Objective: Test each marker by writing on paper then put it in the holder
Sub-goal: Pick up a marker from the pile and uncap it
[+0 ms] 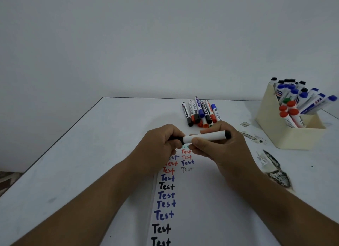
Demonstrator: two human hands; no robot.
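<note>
Both my hands hold one white marker with black ends point(207, 137) level above the paper. My left hand point(161, 145) grips its black cap end. My right hand point(218, 148) wraps the white barrel. The sheet of paper point(201, 209) lies under my forearms, with columns of the word "Test" in black, blue and red. A loose pile of markers point(200, 112) with black, red and blue caps lies just beyond my hands. The cream holder point(286, 134) stands at the right, packed with several capped markers.
The white table point(91, 154) ends at a dark edge on the left and at the far side against a plain wall. Scuffed, peeling patches point(275, 172) mark the tabletop right of the paper, in front of the holder.
</note>
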